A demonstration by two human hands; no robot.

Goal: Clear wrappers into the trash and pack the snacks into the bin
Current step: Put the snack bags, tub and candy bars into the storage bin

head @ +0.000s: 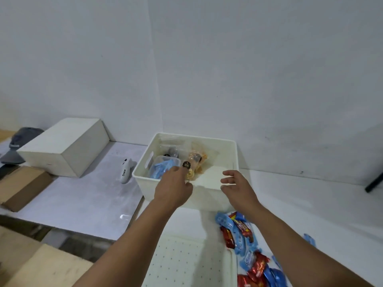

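Standing at a white bench [300, 204] against a pale wall, my left grip [174, 187] and right grip [236, 185] hover released over the white bin [207, 195]; snack bars [238, 230] lie just below the right.

There is 1 view only, from a camera worn on the person's head, so no second view shares the scene. It looks forward and down over both forearms, which enter from the bottom edge, across the worktop [290, 189] to a white wall [228, 59] close behind. The wide lens bends straight edges near the borders. The white bin [207, 195] sits near the middle, within arm's reach, with the wall filling the upper half.
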